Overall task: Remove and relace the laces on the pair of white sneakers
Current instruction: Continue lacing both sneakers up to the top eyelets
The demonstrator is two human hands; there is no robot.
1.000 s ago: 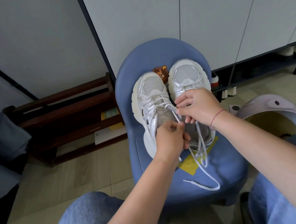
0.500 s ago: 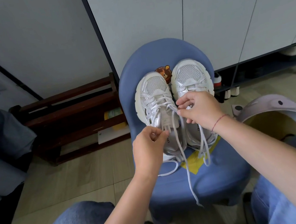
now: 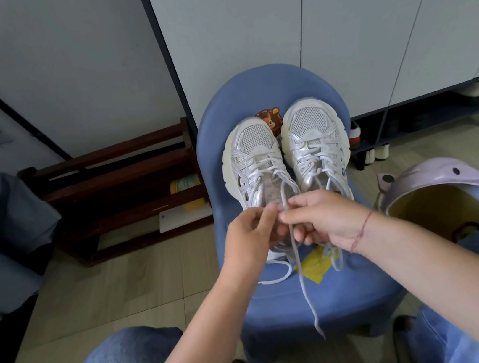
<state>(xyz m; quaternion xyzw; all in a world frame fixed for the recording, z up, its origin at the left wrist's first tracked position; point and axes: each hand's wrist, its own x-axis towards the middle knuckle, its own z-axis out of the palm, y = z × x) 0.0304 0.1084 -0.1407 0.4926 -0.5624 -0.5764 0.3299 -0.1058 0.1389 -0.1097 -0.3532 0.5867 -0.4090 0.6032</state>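
The left hand [image 3: 252, 235] and right hand [image 3: 321, 218] meet fingertip to fingertip, both pinching one white lace [image 3: 302, 280]. The lace comes up to them from the left sneaker [image 3: 254, 154] just beyond and hangs below them past the front edge of the blue chair [image 3: 250, 98]. The right sneaker [image 3: 313, 136] stands beyond the right hand, a wooden rack [image 3: 114, 181] lies well out past the left hand, and a lilac container [image 3: 437, 182] lies past the right.
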